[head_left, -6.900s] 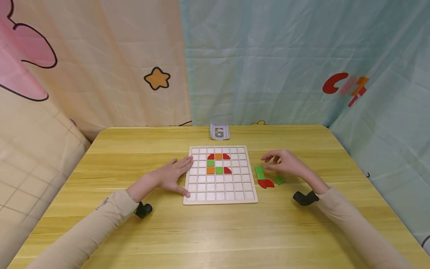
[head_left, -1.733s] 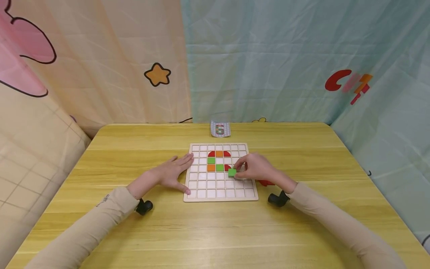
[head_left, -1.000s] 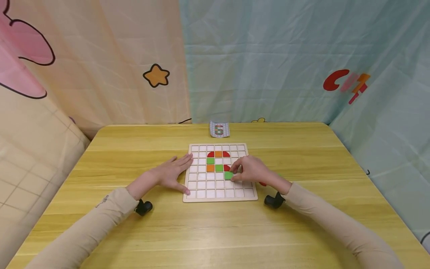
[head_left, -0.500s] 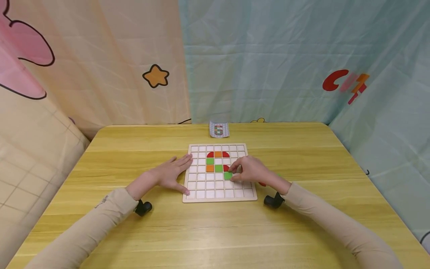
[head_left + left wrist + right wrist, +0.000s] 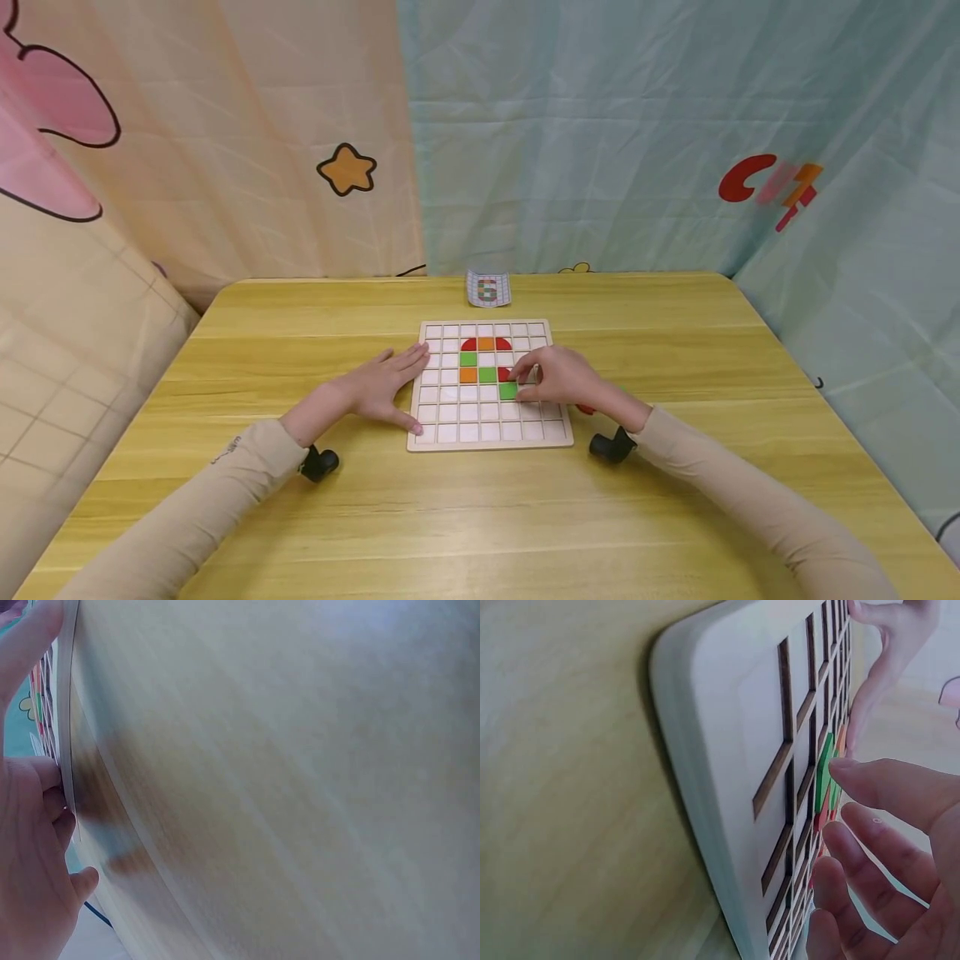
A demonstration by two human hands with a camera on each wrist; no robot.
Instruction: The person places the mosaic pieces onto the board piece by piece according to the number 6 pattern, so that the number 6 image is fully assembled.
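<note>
A wooden grid board (image 5: 490, 447) lies on the table between the hands. My left hand (image 5: 382, 387) rests with spread, straight fingers along the board's left edge. Over the board's right half, my right hand (image 5: 558, 377) pinches a green square tile (image 5: 507, 391) by its right side. That tile lies at the cell just below a red quarter-circle tile (image 5: 504, 374). In the right wrist view the thumb touches the green tile (image 5: 823, 765), which looks slightly tilted. Green tiles (image 5: 487, 375), orange tiles (image 5: 486, 343) and other red quarter-circles fill cells above.
Behind the board stands a small pattern card (image 5: 488, 290) with a coloured figure on a grid. A loose red piece (image 5: 586, 409) shows partly from under my right wrist. Dark camera mounts (image 5: 611, 447) sit below both wrists. Curtains enclose the table's back and sides.
My right hand has come left from the loose pieces to the board, bringing the green tile down below the red quarter-circle. Lately it barely moves. The left hand has stayed on the board's edge.
</note>
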